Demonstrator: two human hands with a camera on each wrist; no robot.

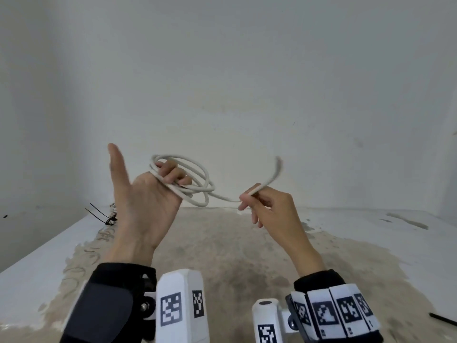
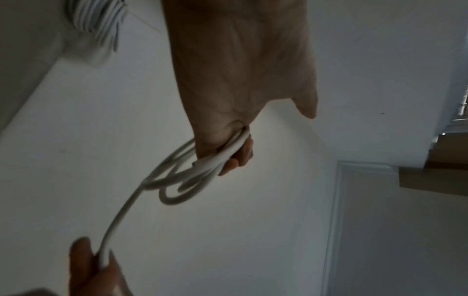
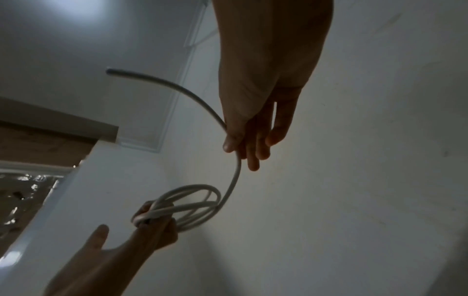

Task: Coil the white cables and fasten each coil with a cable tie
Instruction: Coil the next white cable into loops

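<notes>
A white cable (image 1: 197,180) is wound in several loops, held in the air above the table. My left hand (image 1: 148,191) holds the coil with its fingers curled through the loops and the thumb stretched upward; the coil (image 2: 192,176) shows below the palm in the left wrist view. To the right, my right hand (image 1: 257,198) pinches the cable's loose tail, whose free end (image 1: 278,160) curves up and away. In the right wrist view the tail (image 3: 235,174) runs from my fingers (image 3: 253,148) down to the coil (image 3: 192,206).
The table (image 1: 222,256) has a worn beige patch with white borders and a white wall behind. Black cable ties (image 1: 103,216) lie at the far left near another white cable bundle (image 2: 98,18). One black tie (image 1: 442,319) lies at the right edge.
</notes>
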